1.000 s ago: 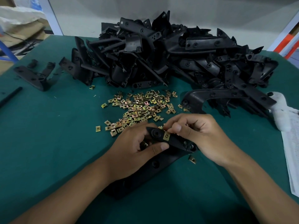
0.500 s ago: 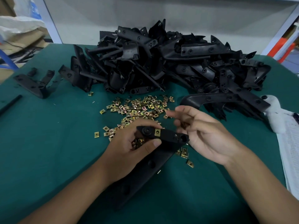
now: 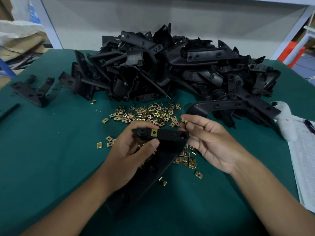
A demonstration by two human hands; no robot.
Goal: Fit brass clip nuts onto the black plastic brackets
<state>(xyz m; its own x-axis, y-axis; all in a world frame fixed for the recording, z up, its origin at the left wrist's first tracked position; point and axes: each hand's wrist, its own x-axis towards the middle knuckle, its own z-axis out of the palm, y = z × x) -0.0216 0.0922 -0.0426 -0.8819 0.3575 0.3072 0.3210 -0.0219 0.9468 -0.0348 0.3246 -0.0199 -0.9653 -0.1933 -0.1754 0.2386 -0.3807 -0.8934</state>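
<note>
My left hand [image 3: 129, 150] grips a long black plastic bracket [image 3: 168, 138] near its top end, raised over the green table. One brass clip nut [image 3: 154, 132] sits fitted on the bracket's upper edge. My right hand [image 3: 209, 142] is just right of the bracket's end and pinches a loose brass clip nut [image 3: 184, 120] at its fingertips, palm turned up. A scatter of brass clip nuts [image 3: 144, 114] lies on the cloth beyond my hands, and more lie under the bracket [image 3: 187, 159].
A big heap of black brackets [image 3: 179, 68] fills the back of the green table [image 3: 51, 150]. A single bracket [image 3: 32, 91] lies at far left. A white cloth [image 3: 284, 123] and printed paper [image 3: 303, 160] are at the right edge.
My right hand let go of the bracket, drew back to the right and now holds a fresh clip nut at its fingertips. The left hand lifted the bracket slightly.
</note>
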